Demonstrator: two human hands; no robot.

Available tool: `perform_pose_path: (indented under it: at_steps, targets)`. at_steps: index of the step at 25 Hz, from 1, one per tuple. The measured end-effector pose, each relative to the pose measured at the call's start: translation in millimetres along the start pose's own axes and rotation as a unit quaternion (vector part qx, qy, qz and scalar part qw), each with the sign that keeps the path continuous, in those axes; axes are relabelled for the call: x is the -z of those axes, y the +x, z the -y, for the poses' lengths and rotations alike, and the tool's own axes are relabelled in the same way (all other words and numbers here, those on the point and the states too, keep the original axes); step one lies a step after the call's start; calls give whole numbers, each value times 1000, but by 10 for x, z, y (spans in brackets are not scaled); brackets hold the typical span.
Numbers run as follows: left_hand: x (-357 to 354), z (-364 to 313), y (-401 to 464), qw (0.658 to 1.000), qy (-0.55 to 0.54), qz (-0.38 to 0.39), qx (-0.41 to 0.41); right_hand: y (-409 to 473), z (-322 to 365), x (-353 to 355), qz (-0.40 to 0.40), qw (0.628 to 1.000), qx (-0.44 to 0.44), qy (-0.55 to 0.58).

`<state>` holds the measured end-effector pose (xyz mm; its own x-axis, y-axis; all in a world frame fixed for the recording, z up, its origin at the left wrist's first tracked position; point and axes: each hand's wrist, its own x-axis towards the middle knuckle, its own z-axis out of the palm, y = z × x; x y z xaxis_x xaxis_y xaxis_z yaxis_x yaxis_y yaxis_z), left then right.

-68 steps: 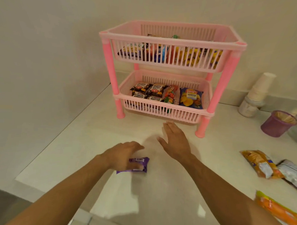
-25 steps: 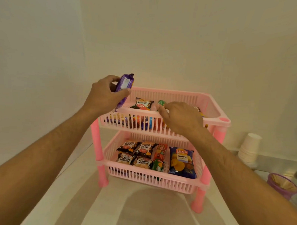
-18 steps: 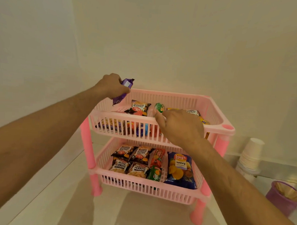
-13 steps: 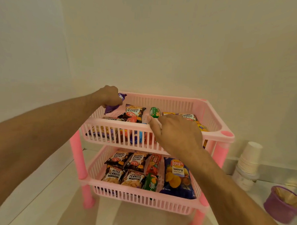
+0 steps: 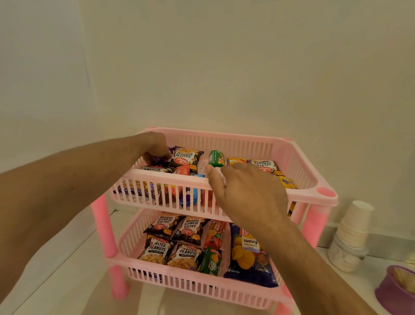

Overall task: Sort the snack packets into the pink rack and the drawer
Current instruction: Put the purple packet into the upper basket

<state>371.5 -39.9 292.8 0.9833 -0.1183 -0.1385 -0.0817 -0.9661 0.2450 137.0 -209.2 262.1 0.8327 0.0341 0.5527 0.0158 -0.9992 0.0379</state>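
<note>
We saw the pink rack [image 5: 226,189] standing on the white surface [image 5: 61,279], in a corner w/ walls behind and to the left. It had two tiers, both holding packets.

Left hand [image 5: 152,145] was down inside the top tier at its back-left corner, fingers curled round a purple packet [image 5: 157,159]. Only a bit of the purple wrapper showed under the hand; it sat right beside a salted peanuts pack [image 5: 186,157], touching it as far as we could tell. Whether the purple packet already rested on the tier floor, we couldn't tell.

Right hand [image 5: 248,190] lay over the front rim of the top tier, approx. mid-rim, fingers bent over the edge and gripping it, thumb on the outer side. Just behind its fingertips stood a green packet [image 5: 216,158]; more packs lay to the right of that, incl. another peanuts one.

Bottom tier: four peanuts packs [image 5: 174,241] in a 2x2 block at left, a red packet [image 5: 214,234] and a green one [image 5: 213,262] in the middle, a blue wavy chips bag [image 5: 249,256] at right, partly hidden by the right forearm.

Off to the right on the surface: a stack of paper cups [image 5: 353,225] on a white tub, and a purple bowl [image 5: 400,292] at the frame edge. No drawer in view.
</note>
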Motion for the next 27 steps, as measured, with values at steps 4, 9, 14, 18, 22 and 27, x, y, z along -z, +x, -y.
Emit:
perform_pose_path:
  at_steps: [4,9,14,18,22,27]
  targets:
    - [42,17,-120,1000,-20,-23,-8,0,10,13,-3,1000,0,5]
    - [146,-26,-482,989,-35,-123,-74,-20,10,34,-10,1000,-5,-6]
    - [60,-14,-1100,947,-70,-272,-155,-99,12,29,-72,997,-14,-5]
    - [-80,64,-1617,875,-112,-407,-237,-167,-23,76,-112,989,-3,99]
    - [-477,98,-2082,777,-160,-509,-334,-466,-211,131,-196,975,-33,100]
    - [-1322,-124,-2447,767,-132,-486,-398,-1296,-582,-13,-236,960,-112,97]
